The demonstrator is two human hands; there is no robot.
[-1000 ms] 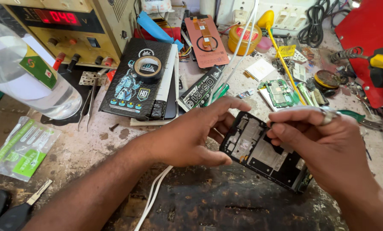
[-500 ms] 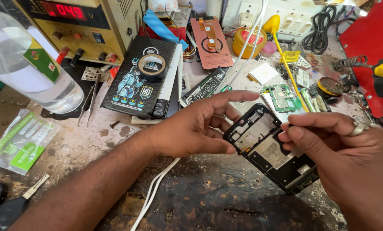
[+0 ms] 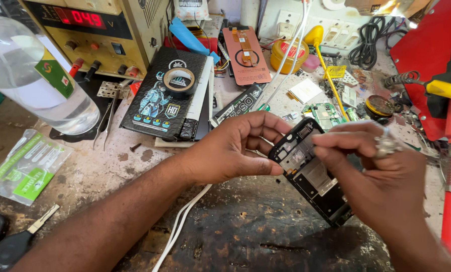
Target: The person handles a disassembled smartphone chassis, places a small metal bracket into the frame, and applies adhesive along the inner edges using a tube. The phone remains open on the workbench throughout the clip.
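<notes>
Right of centre in the frame, the opened phone frame (image 3: pixel 311 174) is held just above the worn workbench (image 3: pixel 109 166). The left hand (image 3: pixel 235 148) grasps its upper left end between thumb and fingers, while the right hand (image 3: pixel 381 176), wearing a ring (image 3: pixel 386 145), pinches its fingertips (image 3: pixel 320 141) onto the frame's top edge. A clear plastic bottle (image 3: pixel 31 75) lies at the upper left, beside a roll of tape (image 3: pixel 179 81) on a black box.

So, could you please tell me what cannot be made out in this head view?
- Phone frame: lower right part hidden by the right hand.
- What the right fingertips pinch: too small.
- Clear bottle: top cut off by the edge.
- Key: partly cut off.
</notes>
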